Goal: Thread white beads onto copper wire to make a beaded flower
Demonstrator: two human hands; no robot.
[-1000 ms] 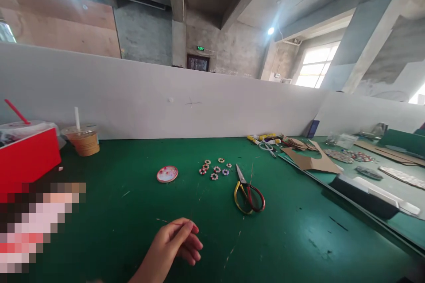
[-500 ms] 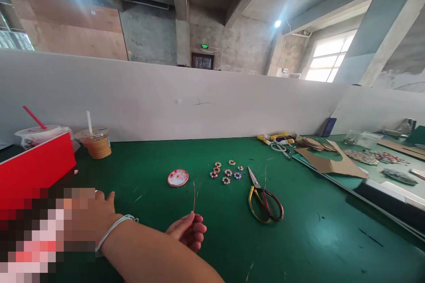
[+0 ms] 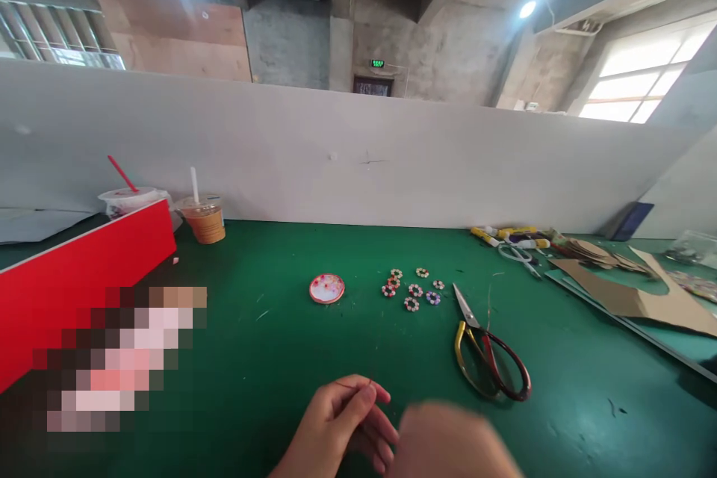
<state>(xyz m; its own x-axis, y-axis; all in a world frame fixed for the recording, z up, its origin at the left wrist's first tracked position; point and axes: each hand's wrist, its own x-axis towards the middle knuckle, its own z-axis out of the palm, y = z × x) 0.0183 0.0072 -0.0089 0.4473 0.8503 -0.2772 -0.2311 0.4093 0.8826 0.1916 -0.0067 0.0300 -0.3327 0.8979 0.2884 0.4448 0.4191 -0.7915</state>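
Note:
Low in the middle, my left hand (image 3: 350, 418) has its thumb and index finger pinched together on a thin copper-coloured wire (image 3: 358, 386). Only a short piece of the wire shows at the fingertips. Just right of it, my right hand (image 3: 453, 441) is smeared by motion at the bottom edge, and its fingers cannot be made out. Beyond the hands lies a small round dish (image 3: 327, 289) with a red rim and small red and pink pieces in it. Several small beaded rings (image 3: 415, 290) lie in a group right of the dish. Scissors (image 3: 487, 355) rest to their right, blades slightly apart.
A red panel (image 3: 128, 246) and a pixelated patch (image 3: 120, 358) are at left. Behind stand a drink cup (image 3: 206, 220) with a straw and a lidded tub (image 3: 131, 200). Glue tubes (image 3: 504, 235), white scissors (image 3: 518, 254) and cut cardboard (image 3: 627, 291) lie right. A white partition (image 3: 280, 157) closes the back.
My right arm, stretched across to the pixelated patch at left, has swung back beside my left hand. My left hand keeps its pinch on the wire. The view has turned somewhat left.

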